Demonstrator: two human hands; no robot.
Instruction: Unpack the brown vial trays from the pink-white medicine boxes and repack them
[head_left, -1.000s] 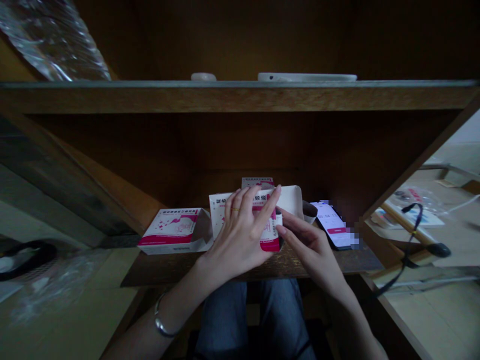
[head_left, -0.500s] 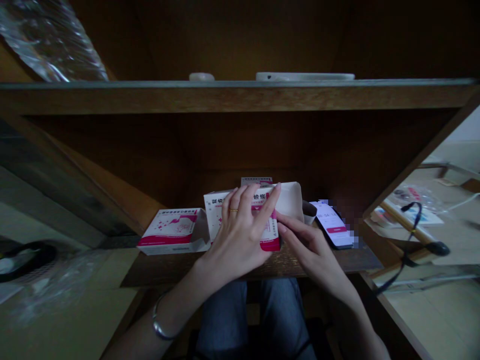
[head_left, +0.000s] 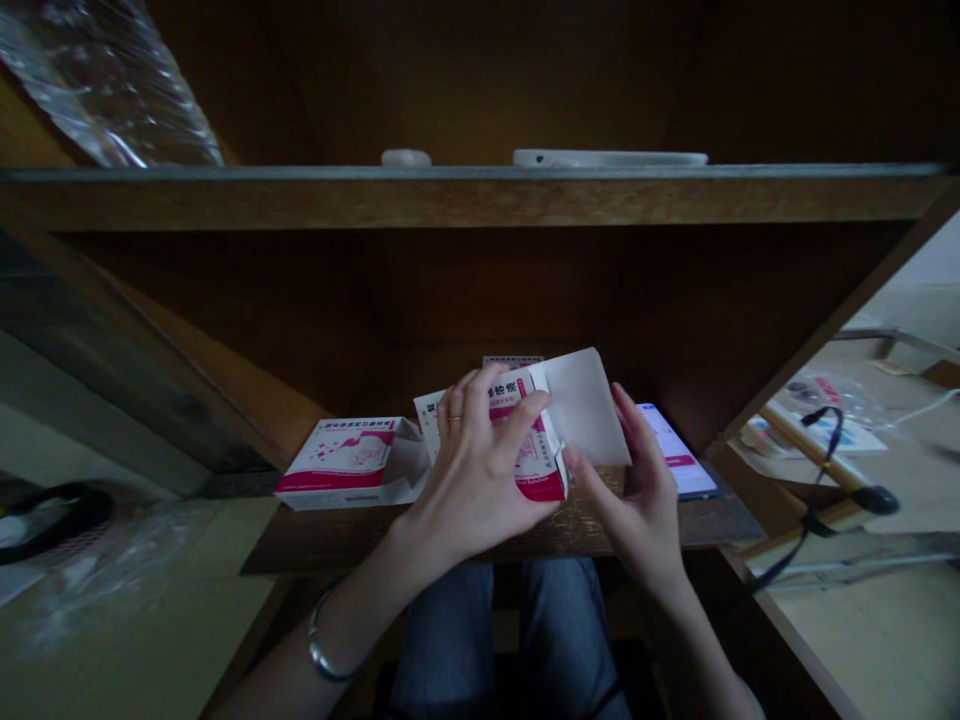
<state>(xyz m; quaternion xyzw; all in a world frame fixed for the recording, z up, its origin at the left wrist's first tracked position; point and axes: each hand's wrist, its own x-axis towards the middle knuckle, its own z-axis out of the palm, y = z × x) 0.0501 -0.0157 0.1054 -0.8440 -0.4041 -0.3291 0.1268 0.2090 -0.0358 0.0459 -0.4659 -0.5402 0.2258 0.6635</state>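
Sits before a wooden cabinet with a deep, dim lower compartment, denim-clad knees below a dark ledge. Holds a white-and-pink carton over the middle of that ledge, between both hands. Wraps the left hand firmly about its body, fingers across the printed face, thumb along the near lower edge. Points the carton's long axis sideways, tilted up a little at the right, unclosed end toward the right hand. Spans the white flap jutting from that end with the right hand, the nearer one to its outer edge: thumb at the lower inner corner, fingers spread well away from it; hard to say whether pinching, with the flap's back hidden. Seems to have most room upward and back into the compartment, past a half-hidden third box. Meets an unclosed box closely at left, a phone just beyond the right hand, the ledge's front edge below. Wears a bangle and a small ring on the left
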